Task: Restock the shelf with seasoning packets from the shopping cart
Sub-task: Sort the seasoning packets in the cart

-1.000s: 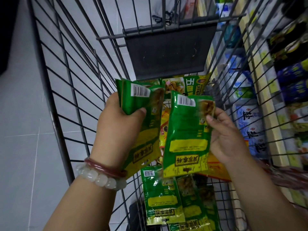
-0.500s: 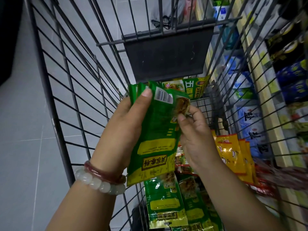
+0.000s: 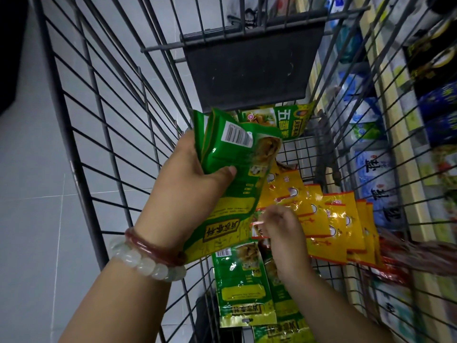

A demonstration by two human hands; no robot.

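cart (image 3: 103, 134) walls close; left hand (image 3: 190, 184) grips packets (image 3: 232, 169).

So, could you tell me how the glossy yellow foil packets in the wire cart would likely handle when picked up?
The glossy yellow foil packets look thin and flat, so probably floppy and light. Their shiny film may be slippery. They lie fanned and overlapping, so neighbours could slide.

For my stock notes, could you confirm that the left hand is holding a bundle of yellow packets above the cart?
Not quite: the head view shows the left hand holding a bundle of green packets above the cart. The yellow packets lie in the cart.
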